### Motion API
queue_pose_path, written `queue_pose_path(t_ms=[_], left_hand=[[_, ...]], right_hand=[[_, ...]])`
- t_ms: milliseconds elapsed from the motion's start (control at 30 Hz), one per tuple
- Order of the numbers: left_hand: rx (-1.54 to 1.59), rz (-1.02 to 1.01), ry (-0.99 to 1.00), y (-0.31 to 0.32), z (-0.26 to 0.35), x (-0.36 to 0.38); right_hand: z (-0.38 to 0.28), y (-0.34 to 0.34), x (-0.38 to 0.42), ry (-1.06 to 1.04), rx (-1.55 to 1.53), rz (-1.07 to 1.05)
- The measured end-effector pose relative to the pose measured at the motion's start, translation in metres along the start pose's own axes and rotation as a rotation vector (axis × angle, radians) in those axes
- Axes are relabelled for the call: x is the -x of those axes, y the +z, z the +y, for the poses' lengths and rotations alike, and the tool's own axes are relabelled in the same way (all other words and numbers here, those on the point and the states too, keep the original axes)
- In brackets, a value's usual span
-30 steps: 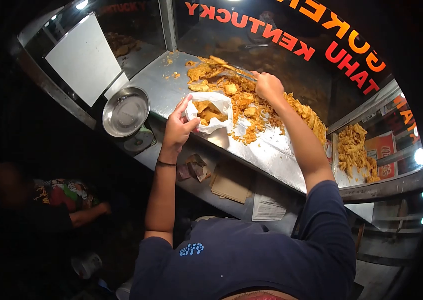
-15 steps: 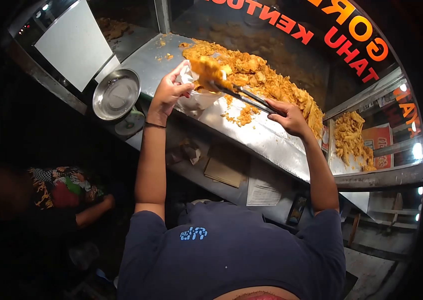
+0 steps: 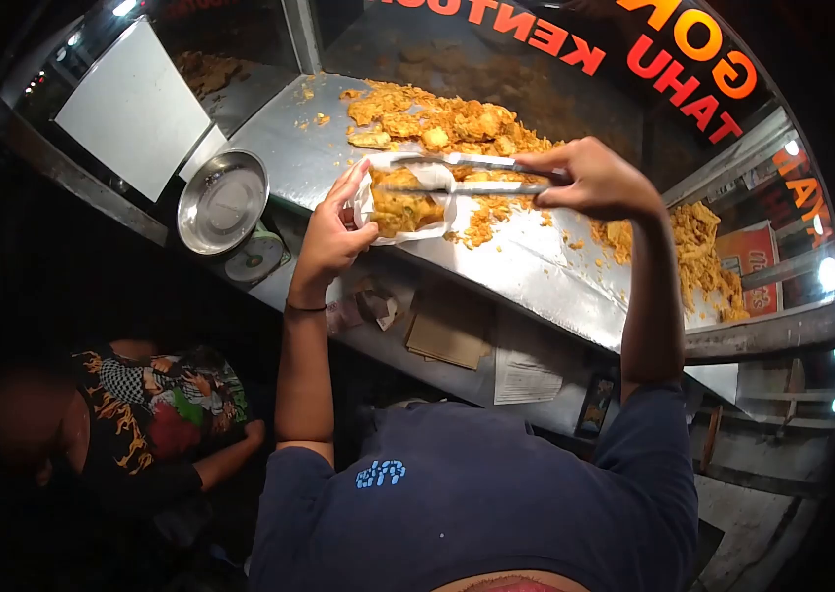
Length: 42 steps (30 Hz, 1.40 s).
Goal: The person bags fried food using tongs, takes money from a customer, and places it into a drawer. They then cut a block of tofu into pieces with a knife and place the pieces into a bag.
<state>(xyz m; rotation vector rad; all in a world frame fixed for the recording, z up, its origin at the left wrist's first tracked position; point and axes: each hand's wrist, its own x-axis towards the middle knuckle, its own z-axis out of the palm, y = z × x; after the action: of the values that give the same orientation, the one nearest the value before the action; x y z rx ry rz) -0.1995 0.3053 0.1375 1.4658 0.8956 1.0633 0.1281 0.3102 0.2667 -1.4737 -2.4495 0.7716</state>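
Observation:
My left hand (image 3: pixel 333 235) is wrapped around a white paper bag (image 3: pixel 415 238), thumb on the near side, its mouth spread toward me. Golden fried food pieces (image 3: pixel 405 209) fill the bag's opening. Metal tongs (image 3: pixel 496 188) are gripped in my right hand (image 3: pixel 597 181), and their tips reach into the bag over the pieces. Just beyond, a long heap of fried food (image 3: pixel 437 113) lies on the metal counter (image 3: pixel 536 259), with crumbs (image 3: pixel 481 227) scattered in front of it.
A round metal pan (image 3: pixel 224 200) sits on a scale (image 3: pixel 257 259) at the left. Below the counter are brown paper sheets (image 3: pixel 447 331) and white printed paper (image 3: pixel 526 375). Glass panes with lettering (image 3: pixel 698 79) enclose the counter. Another person (image 3: pixel 161 414) is at lower left.
The bag has turned its opening toward me, and food from the tongs is now inside it. My right hand has moved up and slightly right. The other person has shifted right.

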Motion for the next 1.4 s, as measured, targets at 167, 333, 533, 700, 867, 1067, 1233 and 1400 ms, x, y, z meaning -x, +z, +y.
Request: queue_pose_path(t_ms=[167,333,533,700,867,1067,1233,1400], left_hand=[[-0.064,0.155,0.013,0.000,-0.022,0.011],[-0.143,0.212,0.073,0.021,-0.024,0.018],[-0.110,0.215,0.107,0.028,-0.025,0.026],[-0.032,0.204,-0.067,0.030,-0.018,0.025],[-0.069,0.224,0.089,0.027,-0.034,0.022],[-0.092,0.175,0.070,0.022,-0.032,0.017],[0.108,0.173,0.018,0.022,-0.020,0.007],[0.193,0.087,-0.045,0.007,-0.022,-0.018]], right_hand=[[0.041,-0.002,-0.075,0.076,0.254,0.225],[0.070,0.094,-0.143,0.239,0.645,0.265],[0.069,0.117,-0.135,0.245,0.578,0.391],[0.033,0.117,-0.129,0.188,0.592,0.329],[0.024,0.113,-0.141,0.142,0.634,0.280],[0.064,0.154,-0.176,0.082,0.535,0.448],[0.064,0.129,-0.136,0.196,0.502,0.411],[0.064,0.065,-0.037,0.247,-0.017,0.291]])
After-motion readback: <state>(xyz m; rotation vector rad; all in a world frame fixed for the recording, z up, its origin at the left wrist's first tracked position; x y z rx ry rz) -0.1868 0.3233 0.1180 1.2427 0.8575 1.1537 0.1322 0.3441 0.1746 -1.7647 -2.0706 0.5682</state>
